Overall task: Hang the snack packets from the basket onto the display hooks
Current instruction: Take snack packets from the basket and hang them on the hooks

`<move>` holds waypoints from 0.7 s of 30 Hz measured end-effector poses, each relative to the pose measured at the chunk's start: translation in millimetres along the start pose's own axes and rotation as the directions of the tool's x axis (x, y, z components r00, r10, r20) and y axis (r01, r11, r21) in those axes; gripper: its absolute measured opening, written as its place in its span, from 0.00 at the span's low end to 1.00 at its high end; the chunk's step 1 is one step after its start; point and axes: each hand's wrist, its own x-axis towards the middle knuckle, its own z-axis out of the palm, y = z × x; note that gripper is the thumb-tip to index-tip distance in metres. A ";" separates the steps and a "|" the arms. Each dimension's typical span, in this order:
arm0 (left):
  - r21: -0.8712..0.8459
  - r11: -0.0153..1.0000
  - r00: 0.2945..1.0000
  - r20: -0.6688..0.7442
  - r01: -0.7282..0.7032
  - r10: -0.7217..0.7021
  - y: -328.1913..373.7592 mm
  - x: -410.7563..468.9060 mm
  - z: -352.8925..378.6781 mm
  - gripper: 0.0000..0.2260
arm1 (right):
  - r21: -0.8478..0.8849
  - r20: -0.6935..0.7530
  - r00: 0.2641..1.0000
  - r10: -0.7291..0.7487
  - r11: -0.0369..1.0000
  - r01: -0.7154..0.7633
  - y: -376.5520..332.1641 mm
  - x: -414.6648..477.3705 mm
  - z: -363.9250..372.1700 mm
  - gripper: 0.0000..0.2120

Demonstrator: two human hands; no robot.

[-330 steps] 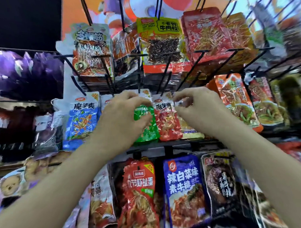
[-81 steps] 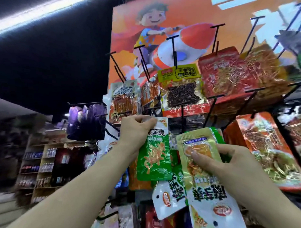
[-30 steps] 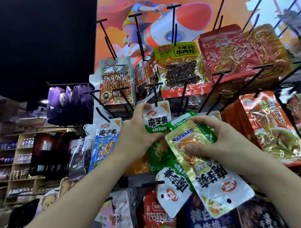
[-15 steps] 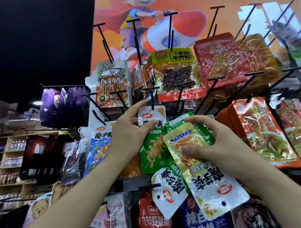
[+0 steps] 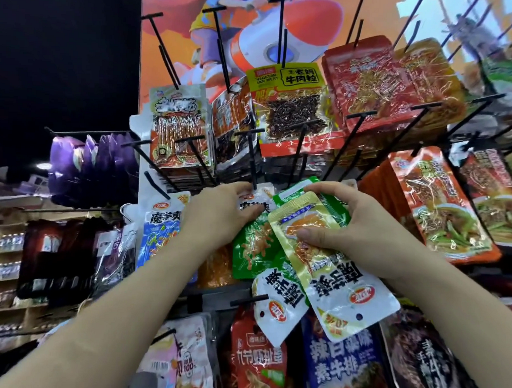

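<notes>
My left hand (image 5: 219, 215) has just closed in: grip now pinches green packet (image 5: 252, 251) header at hook (image 5: 251, 159), frame centre. I judge threading nearly done. Right hand (image 5: 355, 226) grip clasps spare packets (image 5: 333, 277), centre-right.

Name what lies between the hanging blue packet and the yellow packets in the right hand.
Head view: the left hand and the green packet it pinches by its white top. The right hand grips the yellow packets.
</notes>
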 end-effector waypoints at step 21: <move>-0.907 0.422 1.000 -0.013 -0.005 -0.017 54.0 -108.2 -10.9 0.19 | 0.251 -0.533 0.846 -0.011 0.953 0.170 -4.2 -23.7 4.5 0.14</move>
